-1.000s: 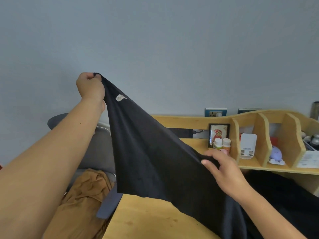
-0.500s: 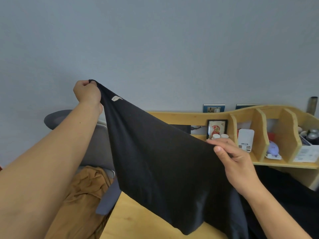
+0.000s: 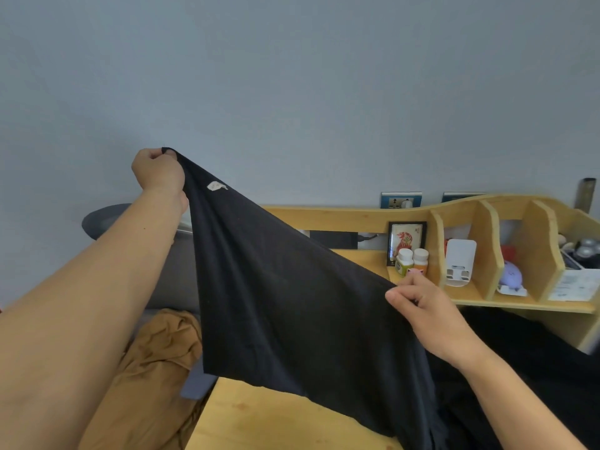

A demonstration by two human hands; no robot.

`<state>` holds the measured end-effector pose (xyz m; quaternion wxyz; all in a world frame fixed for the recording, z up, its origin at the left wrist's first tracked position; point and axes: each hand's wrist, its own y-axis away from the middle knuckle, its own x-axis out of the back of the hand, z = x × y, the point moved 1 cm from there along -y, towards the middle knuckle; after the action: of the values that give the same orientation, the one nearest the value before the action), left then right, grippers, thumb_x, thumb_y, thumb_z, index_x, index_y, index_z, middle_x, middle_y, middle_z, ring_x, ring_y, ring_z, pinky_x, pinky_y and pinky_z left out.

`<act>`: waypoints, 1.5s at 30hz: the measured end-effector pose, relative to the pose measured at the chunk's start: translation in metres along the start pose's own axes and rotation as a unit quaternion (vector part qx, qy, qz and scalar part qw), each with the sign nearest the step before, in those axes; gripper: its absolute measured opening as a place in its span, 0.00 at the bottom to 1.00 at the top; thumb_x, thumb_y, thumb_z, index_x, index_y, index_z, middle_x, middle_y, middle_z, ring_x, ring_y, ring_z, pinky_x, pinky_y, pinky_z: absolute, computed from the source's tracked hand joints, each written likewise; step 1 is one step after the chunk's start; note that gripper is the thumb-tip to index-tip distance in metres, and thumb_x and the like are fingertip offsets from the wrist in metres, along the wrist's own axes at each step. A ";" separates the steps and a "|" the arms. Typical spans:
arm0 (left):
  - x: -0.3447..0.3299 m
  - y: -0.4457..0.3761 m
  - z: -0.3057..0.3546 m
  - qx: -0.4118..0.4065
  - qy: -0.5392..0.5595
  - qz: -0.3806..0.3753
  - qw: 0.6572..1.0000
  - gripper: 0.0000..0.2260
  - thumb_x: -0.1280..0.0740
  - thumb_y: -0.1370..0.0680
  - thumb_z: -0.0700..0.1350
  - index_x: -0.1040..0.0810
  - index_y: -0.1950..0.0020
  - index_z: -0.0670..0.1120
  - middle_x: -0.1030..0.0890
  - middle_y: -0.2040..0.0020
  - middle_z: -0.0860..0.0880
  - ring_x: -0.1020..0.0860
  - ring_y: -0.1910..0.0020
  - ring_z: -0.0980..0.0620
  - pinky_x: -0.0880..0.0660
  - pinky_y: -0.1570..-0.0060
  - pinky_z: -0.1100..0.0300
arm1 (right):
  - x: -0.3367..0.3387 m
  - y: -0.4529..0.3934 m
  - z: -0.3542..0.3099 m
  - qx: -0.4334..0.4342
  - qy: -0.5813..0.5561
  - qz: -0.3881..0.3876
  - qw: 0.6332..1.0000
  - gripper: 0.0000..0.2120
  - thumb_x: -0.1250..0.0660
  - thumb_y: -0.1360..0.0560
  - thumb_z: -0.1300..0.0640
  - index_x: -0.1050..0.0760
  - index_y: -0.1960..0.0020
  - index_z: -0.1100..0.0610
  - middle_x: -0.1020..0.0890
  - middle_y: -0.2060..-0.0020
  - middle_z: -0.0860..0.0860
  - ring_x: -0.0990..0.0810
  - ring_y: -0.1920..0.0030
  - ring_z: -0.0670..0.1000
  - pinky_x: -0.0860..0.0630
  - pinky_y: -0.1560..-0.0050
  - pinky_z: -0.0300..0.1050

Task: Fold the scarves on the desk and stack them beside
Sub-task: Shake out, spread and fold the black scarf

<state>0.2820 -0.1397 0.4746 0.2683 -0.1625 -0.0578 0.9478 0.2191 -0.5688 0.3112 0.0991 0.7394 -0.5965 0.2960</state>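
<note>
Black scarf (image 3: 292, 303) pinched by left hand (image 3: 157, 172), right hand (image 3: 425, 315), hiding desk (image 3: 259, 420) middle

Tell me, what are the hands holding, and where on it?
A black scarf. The left hand grips its raised corner; the right hand pinches its top edge lower down.

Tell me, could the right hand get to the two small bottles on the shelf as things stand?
Probably not yet: the right hand pinches the black scarf, though the bottles stand just beyond it, unblocked.
</note>
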 end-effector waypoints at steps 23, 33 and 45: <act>0.085 0.006 -0.044 0.105 -0.238 -0.238 0.936 0.07 0.27 0.21 0.39 0.23 0.51 0.50 0.18 0.51 0.48 0.20 0.54 0.53 0.26 0.40 0.55 | 0.060 -0.059 -0.009 -0.011 0.108 0.268 0.957 0.10 0.38 0.16 0.55 0.20 0.44 0.58 0.22 0.55 0.50 0.23 0.50 0.55 0.30 0.48 0.48; 0.100 0.019 -0.070 0.086 0.076 -0.034 0.993 0.08 0.42 0.15 0.34 0.32 0.44 0.48 0.26 0.46 0.45 0.14 0.59 0.47 0.17 0.57 0.56 | 0.034 -0.055 -0.020 -0.013 0.110 -0.090 0.990 0.10 0.39 0.16 0.53 0.20 0.51 0.53 0.18 0.55 0.48 0.21 0.53 0.47 0.28 0.54 0.41; 0.061 0.005 -0.047 0.038 -0.019 -0.188 0.981 0.07 0.40 0.16 0.36 0.29 0.48 0.47 0.18 0.40 0.44 0.15 0.44 0.48 0.23 0.36 0.56 | 0.022 -0.091 -0.009 -0.049 0.081 0.238 0.967 0.10 0.44 0.15 0.56 0.25 0.45 0.59 0.23 0.55 0.54 0.26 0.55 0.54 0.36 0.56 0.44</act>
<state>0.2466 -0.1104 0.4124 0.4469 -0.1207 -0.0563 0.8846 0.3042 -0.5581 0.3497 0.1096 0.5439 -0.7590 0.3407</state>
